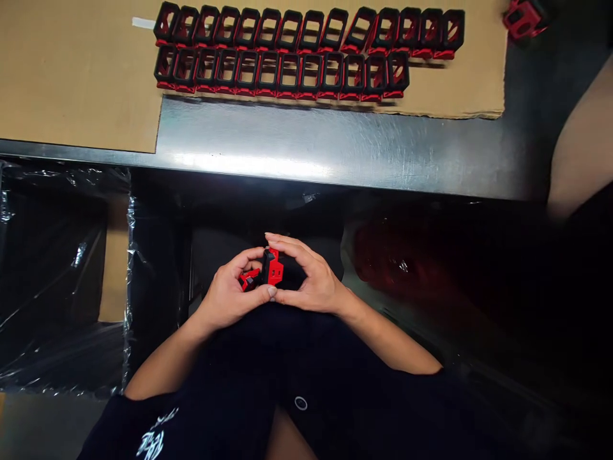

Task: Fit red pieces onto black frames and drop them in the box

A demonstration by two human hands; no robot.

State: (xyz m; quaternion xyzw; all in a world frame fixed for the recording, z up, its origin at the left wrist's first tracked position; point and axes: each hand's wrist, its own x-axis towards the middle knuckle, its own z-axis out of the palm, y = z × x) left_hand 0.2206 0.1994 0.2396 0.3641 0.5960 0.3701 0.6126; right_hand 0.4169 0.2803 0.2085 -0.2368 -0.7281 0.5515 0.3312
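Note:
Both hands meet over my lap, below the table edge. My left hand (233, 292) is curled around a small red and black plastic part (249, 279). My right hand (309, 279) pinches a second red and black part (272, 266) between thumb and fingers, pressed against the left hand's piece. On the table above, several finished black frames with red bases (306, 54) stand in two neat rows on a sheet of cardboard (76, 70).
A steel table (335, 144) runs across the view. A bin lined with clear plastic (57, 268) sits at the left under the table, and a bag of red parts (397, 255) at the right. Another person's arm (582, 147) shows at the right edge. One loose red part (524, 16) lies at top right.

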